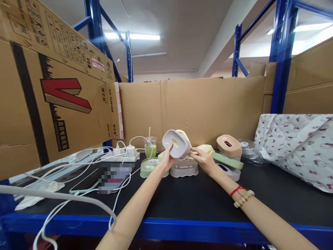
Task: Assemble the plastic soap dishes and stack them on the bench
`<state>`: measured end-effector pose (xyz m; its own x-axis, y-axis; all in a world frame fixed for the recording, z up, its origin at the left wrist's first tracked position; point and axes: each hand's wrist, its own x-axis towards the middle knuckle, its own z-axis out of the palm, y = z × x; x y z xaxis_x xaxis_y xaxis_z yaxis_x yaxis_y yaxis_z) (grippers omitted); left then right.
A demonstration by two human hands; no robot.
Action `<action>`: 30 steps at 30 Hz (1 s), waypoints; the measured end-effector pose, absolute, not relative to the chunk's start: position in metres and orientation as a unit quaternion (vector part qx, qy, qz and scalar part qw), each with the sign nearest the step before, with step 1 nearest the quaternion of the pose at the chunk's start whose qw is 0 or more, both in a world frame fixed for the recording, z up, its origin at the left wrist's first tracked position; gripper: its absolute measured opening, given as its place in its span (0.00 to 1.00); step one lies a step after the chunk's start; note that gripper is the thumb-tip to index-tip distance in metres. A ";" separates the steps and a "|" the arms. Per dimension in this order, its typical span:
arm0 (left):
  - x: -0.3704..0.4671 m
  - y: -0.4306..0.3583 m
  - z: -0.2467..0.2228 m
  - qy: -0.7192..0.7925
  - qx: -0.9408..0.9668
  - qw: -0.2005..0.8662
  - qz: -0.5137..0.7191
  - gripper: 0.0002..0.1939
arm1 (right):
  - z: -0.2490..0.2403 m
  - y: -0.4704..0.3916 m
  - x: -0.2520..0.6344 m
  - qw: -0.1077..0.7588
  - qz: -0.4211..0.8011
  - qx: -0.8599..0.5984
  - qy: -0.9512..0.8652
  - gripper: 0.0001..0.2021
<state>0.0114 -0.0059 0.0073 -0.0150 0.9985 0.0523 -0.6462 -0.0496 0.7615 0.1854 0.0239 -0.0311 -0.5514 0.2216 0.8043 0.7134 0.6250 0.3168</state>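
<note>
A lilac oval plastic tissue box lid (176,150) with a slot in it is held up over the shelf in both my hands. My left hand (168,158) grips it from the left, thumb across its face near the slot. My right hand (204,159) pinches its right edge, fingers closed. Behind the lid shows a cream plastic piece (185,134), partly hidden. Below stand a green tissue box cover (151,169) and a greyish-lilac tissue box cover (184,170), both with wavy lower rims. Cream pieces (206,148) lie just behind my right hand.
To the right are a peach tissue box lid (226,144), a green lid (227,160), a grey slotted lid (232,172), clear plastic containers (248,151) and a quilted bag (299,149). Leftward lie a power strip (125,158), cables, phones (117,178) and a drink cup (151,149).
</note>
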 end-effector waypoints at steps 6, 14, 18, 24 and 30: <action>0.007 -0.005 0.011 0.292 0.299 0.604 0.678 0.04 | -0.027 0.012 0.162 0.594 -0.004 -0.318 -0.739 0.18; 0.017 -0.010 0.007 0.327 0.372 0.574 0.652 0.09 | -0.023 -0.009 0.134 0.658 0.346 -0.348 -0.571 0.30; 0.019 -0.010 0.006 0.328 0.383 0.565 0.653 0.15 | -0.022 -0.009 0.131 0.665 0.372 -0.329 -0.558 0.27; 0.019 -0.012 0.008 0.324 0.353 0.569 0.668 0.12 | -0.020 -0.010 0.133 0.643 0.337 -0.345 -0.595 0.24; 0.011 -0.013 0.016 0.293 0.225 0.577 0.728 0.05 | -0.002 0.005 0.173 0.683 0.095 -0.396 -0.606 0.15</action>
